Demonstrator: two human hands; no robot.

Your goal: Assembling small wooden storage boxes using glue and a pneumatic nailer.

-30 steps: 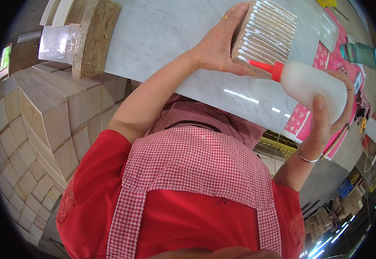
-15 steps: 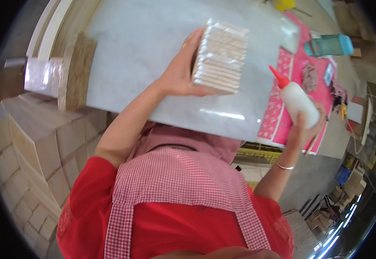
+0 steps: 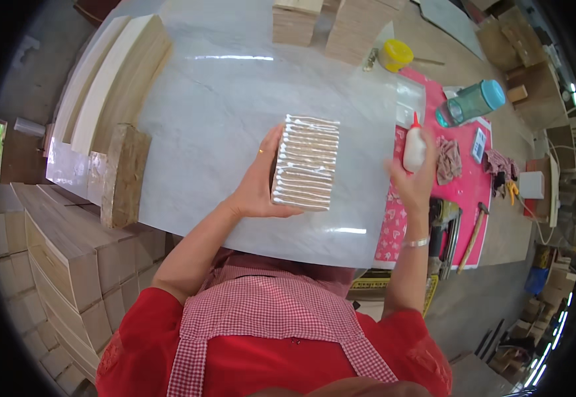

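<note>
My left hand (image 3: 259,185) is closed around the side of a stack of thin wooden boards (image 3: 306,162), held over the grey tabletop. White beads of glue run in lines across the stack's upward face. At the right, a white squeeze bottle (image 3: 415,151) with a red pointed nozzle is upright at the pink patterned cloth. My right hand (image 3: 415,182) is beside the bottle, its thumb spread away from it and its other fingers along the bottle's right side.
Curved wooden pieces (image 3: 106,86) and a wooden block (image 3: 124,175) line the table's left edge. Wooden blocks (image 3: 364,26) stand at the far side near a yellow tub (image 3: 395,55). A teal bottle (image 3: 470,104), a rag (image 3: 449,160) and a hammer (image 3: 474,237) lie at the right.
The squeeze bottle has gone from tilted in my right hand to upright, and the thumb has spread off it. The glue-lined stack appears lower in view, and the view has shifted.
</note>
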